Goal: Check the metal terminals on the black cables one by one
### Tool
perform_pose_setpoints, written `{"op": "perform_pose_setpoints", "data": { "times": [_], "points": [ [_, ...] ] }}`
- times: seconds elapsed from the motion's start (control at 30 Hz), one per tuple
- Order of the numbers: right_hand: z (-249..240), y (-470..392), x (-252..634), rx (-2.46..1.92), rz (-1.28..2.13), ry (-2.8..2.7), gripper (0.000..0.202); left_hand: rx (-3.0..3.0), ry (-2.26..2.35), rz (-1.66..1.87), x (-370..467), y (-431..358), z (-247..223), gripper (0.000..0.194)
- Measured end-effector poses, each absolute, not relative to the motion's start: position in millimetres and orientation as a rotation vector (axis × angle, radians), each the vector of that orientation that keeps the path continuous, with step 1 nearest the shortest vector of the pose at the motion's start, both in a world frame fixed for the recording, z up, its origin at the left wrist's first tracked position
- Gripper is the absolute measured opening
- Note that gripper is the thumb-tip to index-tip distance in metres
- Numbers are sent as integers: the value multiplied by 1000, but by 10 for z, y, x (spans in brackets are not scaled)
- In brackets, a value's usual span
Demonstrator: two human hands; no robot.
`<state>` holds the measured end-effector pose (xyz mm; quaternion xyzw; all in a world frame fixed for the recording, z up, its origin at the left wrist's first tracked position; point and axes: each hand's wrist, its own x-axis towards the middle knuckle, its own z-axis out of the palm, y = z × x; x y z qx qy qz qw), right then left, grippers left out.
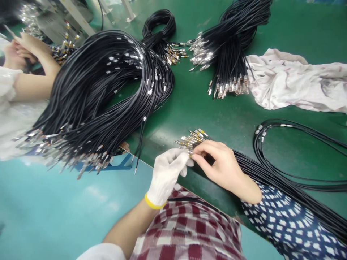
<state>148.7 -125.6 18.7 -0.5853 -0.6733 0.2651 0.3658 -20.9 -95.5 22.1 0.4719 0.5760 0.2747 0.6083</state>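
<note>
Pinching a cable tip [191, 154] between gloved left hand [166, 175] and bare right hand [223, 164].
Glove fabric [159, 186] could snag the crowded metal ends [194, 138], tugging cables [253, 167] askew.

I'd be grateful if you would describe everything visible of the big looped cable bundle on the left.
The big cable bundle is many thin, glossy black cables, apparently plastic-sheathed, curved into a wide arch. Small pale or silvery pieces dot the strands. Metallic-looking ends, some copper-toned, fan out unevenly at lower left, and a few strands dangle apart. It lies partly on the green table and overhangs the edge. A co-worker's forearm is beside it; whether they touch is unclear.
</note>
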Motion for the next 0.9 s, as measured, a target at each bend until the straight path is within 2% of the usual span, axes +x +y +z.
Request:
{"op": "perform_pose_setpoints", "data": {
  "times": [0.2, 0.37, 0.7, 0.8, 0.9],
  "points": [
    [184, -1184, 1497, -1392, 1176, -1369, 20, 1091, 1346, 599, -231, -977, 201, 19],
    [205, -1162, 1556, -1287, 1459, -1022, 20, 1009, 1303, 610, -264, -976, 144, 22],
    [222, -1203, 1670, -1225, 1567, -768, 21, 1071, 1325, 626, -275, -938, 142, 22],
    [221, -1221, 1669, -1185, 1533, -801, 26, 1258, 1537, 803, -288, -953, 190, 12],
    [212, -1243, 1645, -1163, 1498, -900, 29, 1446, 1602, 939, -292, -971, 288, 12]
  ]
}}
